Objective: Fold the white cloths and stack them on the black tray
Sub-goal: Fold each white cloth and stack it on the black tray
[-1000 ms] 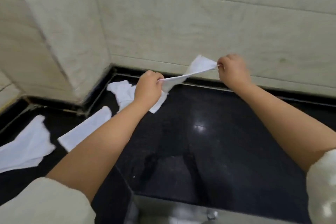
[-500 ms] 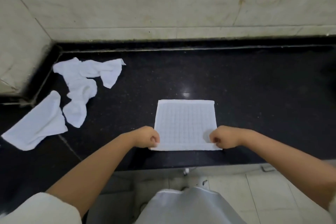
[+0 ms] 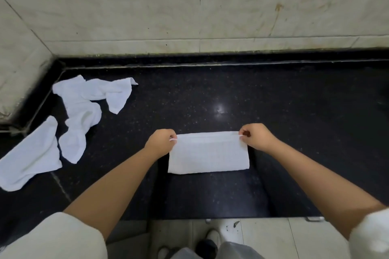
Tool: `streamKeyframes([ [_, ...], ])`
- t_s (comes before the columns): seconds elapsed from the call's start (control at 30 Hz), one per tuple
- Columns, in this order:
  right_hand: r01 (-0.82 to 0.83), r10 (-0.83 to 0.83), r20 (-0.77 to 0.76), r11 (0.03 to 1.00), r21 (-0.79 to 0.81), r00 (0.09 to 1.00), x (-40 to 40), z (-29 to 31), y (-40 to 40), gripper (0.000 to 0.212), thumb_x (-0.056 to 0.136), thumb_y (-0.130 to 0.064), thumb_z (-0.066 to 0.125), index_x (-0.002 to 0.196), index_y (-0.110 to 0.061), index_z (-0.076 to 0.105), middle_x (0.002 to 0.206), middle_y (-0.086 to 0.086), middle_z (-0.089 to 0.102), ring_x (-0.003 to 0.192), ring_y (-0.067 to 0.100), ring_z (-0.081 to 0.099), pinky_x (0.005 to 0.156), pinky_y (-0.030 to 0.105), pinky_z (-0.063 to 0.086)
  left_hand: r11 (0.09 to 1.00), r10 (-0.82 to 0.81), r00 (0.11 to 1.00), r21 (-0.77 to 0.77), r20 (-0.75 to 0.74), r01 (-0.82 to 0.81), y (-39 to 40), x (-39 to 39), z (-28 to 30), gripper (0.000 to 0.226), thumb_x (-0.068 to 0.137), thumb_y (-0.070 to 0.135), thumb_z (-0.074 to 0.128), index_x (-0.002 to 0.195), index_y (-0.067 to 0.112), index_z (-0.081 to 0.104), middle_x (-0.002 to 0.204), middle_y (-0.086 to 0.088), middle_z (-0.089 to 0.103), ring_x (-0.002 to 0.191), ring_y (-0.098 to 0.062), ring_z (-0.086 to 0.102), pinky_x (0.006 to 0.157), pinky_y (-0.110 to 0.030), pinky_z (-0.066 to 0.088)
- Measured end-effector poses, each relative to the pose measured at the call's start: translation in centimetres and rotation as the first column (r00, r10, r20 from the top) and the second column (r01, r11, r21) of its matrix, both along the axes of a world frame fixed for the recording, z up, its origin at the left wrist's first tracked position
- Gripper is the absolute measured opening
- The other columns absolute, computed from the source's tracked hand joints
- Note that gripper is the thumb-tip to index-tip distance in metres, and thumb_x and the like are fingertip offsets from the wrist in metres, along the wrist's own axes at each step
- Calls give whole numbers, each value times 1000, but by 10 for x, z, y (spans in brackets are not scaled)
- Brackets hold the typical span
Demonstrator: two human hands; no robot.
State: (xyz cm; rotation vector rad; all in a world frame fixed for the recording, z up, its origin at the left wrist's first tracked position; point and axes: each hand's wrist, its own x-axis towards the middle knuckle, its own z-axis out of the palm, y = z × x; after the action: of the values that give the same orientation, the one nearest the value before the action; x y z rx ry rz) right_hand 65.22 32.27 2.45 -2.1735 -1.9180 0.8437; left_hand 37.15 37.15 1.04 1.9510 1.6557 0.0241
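**Folded cloth pinched at both far corners on the black desk**

At the far left a flat white cloth [image 3: 29, 160] lay on the black desk [image 3: 294, 111], partly over the desk's near-left portion. Just right of it sat a crumpled heap of white cloths [image 3: 84, 109], one strip trailing toward the wall corner and another hanging down toward the flat piece, their edges touching or nearly so. Pale marble wall tiles [image 3: 189, 6] rose behind the desk and wrapped round its left end.

Toward the middle, the left hand [image 3: 161, 142] had its fingers curled, pinching the far-left corner of a folded white cloth [image 3: 208, 153]. That cloth lay flat as a doubled rectangle on the desk, its folded edge nearest the person. The right hand [image 3: 255, 135] likewise pinched the far-right corner between thumb and finger. Both forearms reached in from pale sleeves at the bottom corners, leaving the cloth between them unobstructed.

Below the desk edge, light floor tiles [image 3: 273, 235] and the person's shoes [image 3: 207, 244] showed. No tray could be made out.
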Motion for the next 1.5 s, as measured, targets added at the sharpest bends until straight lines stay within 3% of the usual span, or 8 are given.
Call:
streamKeyframes([
  [0.33,66,-73,110,996,67,991,-6,-33,22,25,89,-5,46,101,-5,67,108,12,60,106,28,54,83,34,47,991,115,993,75,-29,-113,13,12,-29,27,94,12,43,108,11,66,111,-11,55,94,-24,57,79,-30,45],
  [0.73,-86,94,248,995,-44,964,-11,-22,35,30,81,2,43,103,-5,63,114,13,56,108,29,51,85,32,45,987,-112,961,81,-254,137,18,13,-25,26,95,16,42,113,7,58,117,-9,51,109,-21,49,84,-30,45],
  [0.93,41,-95,131,930,366,987,-1,32,54,18,73,0,55,86,-4,67,95,19,63,95,37,55,84,39,45,891,-5,998,452,-58,31,37,17,36,12,83,6,54,89,2,63,92,-16,61,89,-33,56,74,-39,45],
  [1.1,1,-55,71,801,599,996,8,22,19,15,62,11,57,70,0,64,76,19,63,75,39,58,66,40,46,690,-259,960,676,-104,259,16,-2,29,12,67,0,55,77,8,57,68,-12,62,64,-30,56,51,-34,50],
  [1.2,-80,-5,173,872,482,985,3,-18,-19,16,55,8,57,64,-4,63,71,13,63,70,38,61,63,32,36,683,-373,901,592,-221,428,-13,-7,-9,19,63,9,43,80,14,50,63,-6,63,59,-24,56,44,-25,47],
  [1.3,-99,62,167,971,219,984,-1,-49,-51,19,64,7,58,78,-2,67,89,14,64,91,38,58,75,32,27,746,-438,854,416,-280,519,-45,-14,-43,31,47,5,71,76,15,65,69,-1,65,69,-17,58,49,-22,51],
  [1.4,-39,24,83,981,189,996,-1,-50,-61,25,74,0,51,92,-4,68,103,8,63,107,30,53,84,29,24,799,-424,856,322,-295,507,-52,-16,-48,47,32,5,79,76,16,68,75,2,65,76,-15,58,60,-26,54],
  [1.5,151,-180,109,960,237,978,-9,-42,-57,19,85,-11,54,98,-4,66,105,10,63,104,30,52,83,33,34,801,-364,888,391,-282,453,-44,0,-38,23,48,5,69,69,12,68,71,-1,65,64,-21,65,55,-25,54],
])
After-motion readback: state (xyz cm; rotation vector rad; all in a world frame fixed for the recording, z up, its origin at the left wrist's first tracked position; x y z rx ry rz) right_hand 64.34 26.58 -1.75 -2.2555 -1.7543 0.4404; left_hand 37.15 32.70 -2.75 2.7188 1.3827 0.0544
